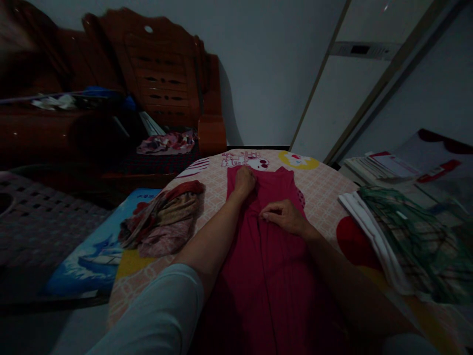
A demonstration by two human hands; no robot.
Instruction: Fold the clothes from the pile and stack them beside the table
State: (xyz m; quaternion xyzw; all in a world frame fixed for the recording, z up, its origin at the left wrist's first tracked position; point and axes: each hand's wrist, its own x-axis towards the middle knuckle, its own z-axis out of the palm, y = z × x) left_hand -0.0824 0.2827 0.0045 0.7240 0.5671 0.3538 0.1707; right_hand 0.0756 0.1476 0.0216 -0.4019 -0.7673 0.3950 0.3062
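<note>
A dark pink garment (266, 276) lies lengthwise on the patterned round table (321, 190), its far edge near the table's back. My left hand (244, 182) is closed on the cloth at the upper left of the garment. Over the middle, my right hand (284, 216) has thumb and fingertips pressed together at a fold of the same cloth. A bit of dotted fabric (301, 198) shows at the garment's right edge.
Crumpled scarf-like cloths (168, 217) lie at the table's left. Folded white cloth (377, 236) and green checked cloth (414, 236) are on the right. Behind stand a wooden bench (158, 74) and a white cabinet-like unit (332, 88); a woven chair (44, 222) is at left.
</note>
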